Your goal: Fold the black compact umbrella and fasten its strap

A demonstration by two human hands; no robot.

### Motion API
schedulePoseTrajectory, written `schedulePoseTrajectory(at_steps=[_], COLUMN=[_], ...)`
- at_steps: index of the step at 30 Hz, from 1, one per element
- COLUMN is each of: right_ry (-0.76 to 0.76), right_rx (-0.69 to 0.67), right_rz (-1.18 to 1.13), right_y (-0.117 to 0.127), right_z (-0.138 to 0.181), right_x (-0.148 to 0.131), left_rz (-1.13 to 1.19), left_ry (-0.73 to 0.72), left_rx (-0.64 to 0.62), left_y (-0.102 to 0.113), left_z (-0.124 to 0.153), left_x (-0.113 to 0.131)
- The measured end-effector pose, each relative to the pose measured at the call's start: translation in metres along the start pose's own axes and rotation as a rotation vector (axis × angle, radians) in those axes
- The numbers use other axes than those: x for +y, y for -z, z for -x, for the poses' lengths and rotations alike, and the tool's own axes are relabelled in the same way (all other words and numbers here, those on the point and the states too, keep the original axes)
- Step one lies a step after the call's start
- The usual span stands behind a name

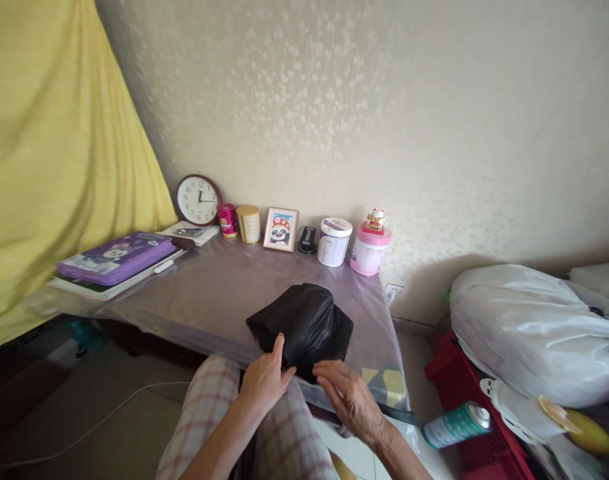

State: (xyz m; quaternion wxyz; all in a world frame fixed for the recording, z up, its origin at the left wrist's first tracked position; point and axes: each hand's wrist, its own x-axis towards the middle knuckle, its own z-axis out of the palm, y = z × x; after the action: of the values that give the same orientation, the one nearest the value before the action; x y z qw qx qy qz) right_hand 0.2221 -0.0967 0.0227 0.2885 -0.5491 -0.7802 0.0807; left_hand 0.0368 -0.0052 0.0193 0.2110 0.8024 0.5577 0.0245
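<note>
- Black fabric piece [304, 313] lies in the lower middle of the frame, at the near edge of the table [199, 283], creased and partly raised, with a bunched lower edge.
- The left hand [269, 370] is spread, its thumb standing well apart from the fingers and overlapping the fabric's lower left part.
- The right hand [348, 400] has bent fingers close together at the fabric's lower right edge; whether they pinch it, I cannot tell.
- As for progress, the fabric is drawn into a broad, angular shape, but it is neither flat nor neatly compact, so the handling looks unfinished. Whether it encloses anything cannot be told.
- Beyond it, right of the frame's centre, stand a white tub [333, 248] and a pink-lidded tub [368, 257], both covered, contents hidden; a cat figurine [375, 219] sits on the pink lid.
- Farther left along the wall are a yellow-lidded jar [249, 227], closed, and a magenta can [227, 221]; what they hold does not show.
- At the left of the frame, a purple case [117, 259] rests shut on other flat items.
- At the lower right, a bulging white bag [524, 327] sits over a red crate [449, 363]; the bag's contents are unclear.
</note>
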Motion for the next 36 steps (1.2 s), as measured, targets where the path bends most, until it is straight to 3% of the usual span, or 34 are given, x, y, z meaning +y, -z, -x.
schedulePoseTrajectory(at_steps=[4, 6, 10, 13, 18, 22, 26, 30, 36], right_ry=[-0.18, -0.245, -0.307, -0.295, -0.246, -0.188, -0.209, -0.365, -0.642], right_rx=[0.197, 0.25, 0.308, 0.415, 0.552, 0.56, 0.557, 0.536, 0.602], right_rz=[0.239, 0.163, -0.152, -0.097, 0.079, 0.091, -0.037, -0.176, -0.56], right_y=[0.016, 0.016, -0.011, -0.042, -0.066, -0.063, -0.057, -0.049, -0.039], right_z=[-0.025, -0.032, -0.048, -0.06, -0.072, -0.08, -0.1, -0.125, -0.148], right_x=[0.028, 0.041, 0.054, 0.06, 0.072, 0.073, 0.06, 0.037, -0.005], left_rz=[0.146, 0.377, 0.915, 1.017, 0.842, 0.61, 0.499, 0.382, 0.172], left_ry=[-0.063, -0.071, -0.04, -0.034, -0.085, -0.117, -0.152, -0.146, -0.076], left_rx=[-0.037, -0.139, -0.341, -0.314, -0.111, 0.094, 0.275, 0.359, 0.356], left_y=[0.008, 0.011, 0.008, 0.002, 0.0, -0.001, -0.004, 0.001, 0.01], left_z=[0.002, 0.003, 0.002, 0.002, 0.011, 0.016, 0.014, 0.015, 0.023], left_x=[-0.011, -0.017, -0.029, -0.032, -0.02, -0.009, -0.004, 0.003, 0.013])
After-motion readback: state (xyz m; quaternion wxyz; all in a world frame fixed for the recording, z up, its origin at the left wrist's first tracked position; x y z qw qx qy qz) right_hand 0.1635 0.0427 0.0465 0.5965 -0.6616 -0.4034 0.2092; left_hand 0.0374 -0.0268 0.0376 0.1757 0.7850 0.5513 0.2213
